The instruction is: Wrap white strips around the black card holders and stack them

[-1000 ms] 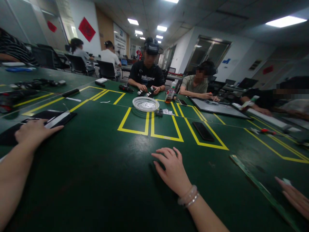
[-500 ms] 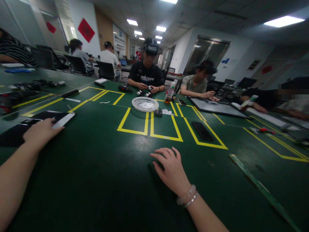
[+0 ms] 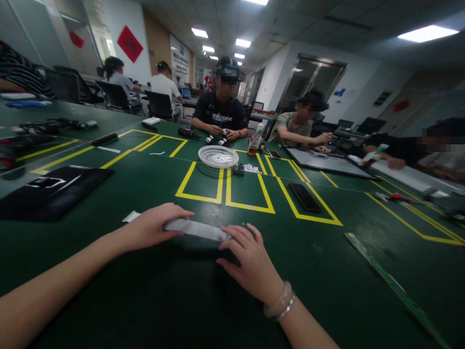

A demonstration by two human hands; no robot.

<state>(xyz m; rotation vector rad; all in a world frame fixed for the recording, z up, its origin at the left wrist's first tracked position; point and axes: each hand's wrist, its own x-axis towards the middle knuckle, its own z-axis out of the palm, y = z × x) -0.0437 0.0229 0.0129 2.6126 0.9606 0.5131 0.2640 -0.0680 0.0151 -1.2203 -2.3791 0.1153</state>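
White strip (image 3: 199,230), shifted off black panel (image 3: 69,196): left hand (image 3: 150,225) gripping one end; right hand (image 3: 252,259) curling at other, hold unclear.

around your right wrist (image 3: 271,287) you wear two bands: a thick, rounded bangle (image 3: 279,301), pale and cloudy, nearer your right hand (image 3: 250,259), and just beside it, toward the elbow, a slimmer bracelet (image 3: 286,309), shiny and silver-coloured. your left hand (image 3: 152,227) is bare, and so are both your forearms (image 3: 72,269).
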